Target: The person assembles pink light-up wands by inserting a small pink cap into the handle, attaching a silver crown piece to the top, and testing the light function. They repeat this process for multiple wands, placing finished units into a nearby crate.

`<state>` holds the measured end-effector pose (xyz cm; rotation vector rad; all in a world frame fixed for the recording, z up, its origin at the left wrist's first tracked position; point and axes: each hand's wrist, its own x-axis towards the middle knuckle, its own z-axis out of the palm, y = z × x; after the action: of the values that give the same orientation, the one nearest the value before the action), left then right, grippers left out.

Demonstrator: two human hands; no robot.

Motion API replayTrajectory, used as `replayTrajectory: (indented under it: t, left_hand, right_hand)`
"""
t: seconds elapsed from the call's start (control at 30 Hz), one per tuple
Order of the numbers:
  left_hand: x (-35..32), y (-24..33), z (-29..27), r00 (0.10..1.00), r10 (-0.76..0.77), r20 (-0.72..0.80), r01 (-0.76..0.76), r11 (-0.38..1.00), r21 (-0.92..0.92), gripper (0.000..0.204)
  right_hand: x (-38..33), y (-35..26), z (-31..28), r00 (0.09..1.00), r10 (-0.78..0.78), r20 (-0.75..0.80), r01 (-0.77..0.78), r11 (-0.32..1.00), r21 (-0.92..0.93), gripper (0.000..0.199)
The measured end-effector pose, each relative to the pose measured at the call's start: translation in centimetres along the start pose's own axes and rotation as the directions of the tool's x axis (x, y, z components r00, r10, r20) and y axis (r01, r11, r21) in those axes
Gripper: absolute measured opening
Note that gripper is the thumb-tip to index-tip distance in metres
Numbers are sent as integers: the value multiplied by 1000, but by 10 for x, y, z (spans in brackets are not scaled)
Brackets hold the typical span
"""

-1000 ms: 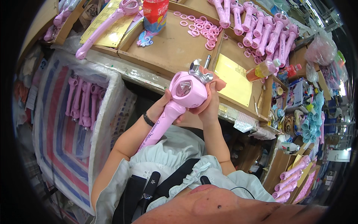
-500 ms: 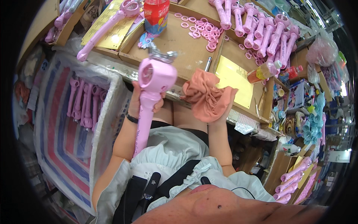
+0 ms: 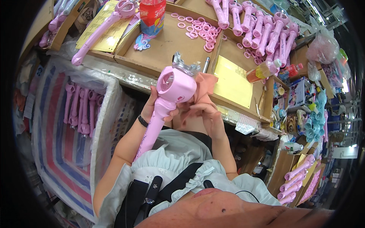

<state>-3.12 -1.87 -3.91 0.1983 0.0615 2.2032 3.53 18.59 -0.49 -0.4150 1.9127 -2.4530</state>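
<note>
My left hand (image 3: 149, 108) is closed round the neck of a pink plastic toy wand (image 3: 178, 86). Its thick handle slants down toward my lap, and a shiny silver piece tops its ring-like head. My right hand (image 3: 213, 121) grips a salmon-coloured cloth (image 3: 205, 86), bunched at the right side of the wand's head. Part of the cloth and some right fingers are hidden behind the wand, so how firmly it presses there I cannot tell.
Pink rings (image 3: 205, 32) lie in a cardboard tray (image 3: 171, 45) ahead, with a red drink packet (image 3: 152, 17) at its left. Several more wands (image 3: 268, 32) stand at the far right, near a yellow sheet (image 3: 232, 81) and a bottle (image 3: 262, 71). On the left, a striped lined bin (image 3: 62, 144) holds wands.
The cloth has moved left, from beside the wand to against its head, with my right hand turning inward. The wand has shifted a little right and down, still in my left hand.
</note>
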Motion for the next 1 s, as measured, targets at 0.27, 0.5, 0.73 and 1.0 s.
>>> replayTrajectory:
  t: [0.27, 0.5, 0.73, 1.0]
  left_hand:
    - [-5, 9, 5, 998, 56, 1, -56, 991, -126, 85]
    - [2, 4, 1, 993, 45, 107, -34, 994, -101, 84]
    - [1, 17, -5, 993, 106, -43, -111, 987, -120, 88]
    - [-1, -5, 14, 999, -35, -1, 35, 998, -50, 89]
  right_hand:
    - [-5, 3, 4, 825, 266, -499, -109, 941, 321, 23]
    - [-10, 24, 14, 828, 450, -336, -174, 775, 608, 21]
    - [-25, 27, 24, 817, 365, -448, -33, 803, 595, 11]
    - [10, 1, 33, 914, -103, -393, 71, 993, -94, 19]
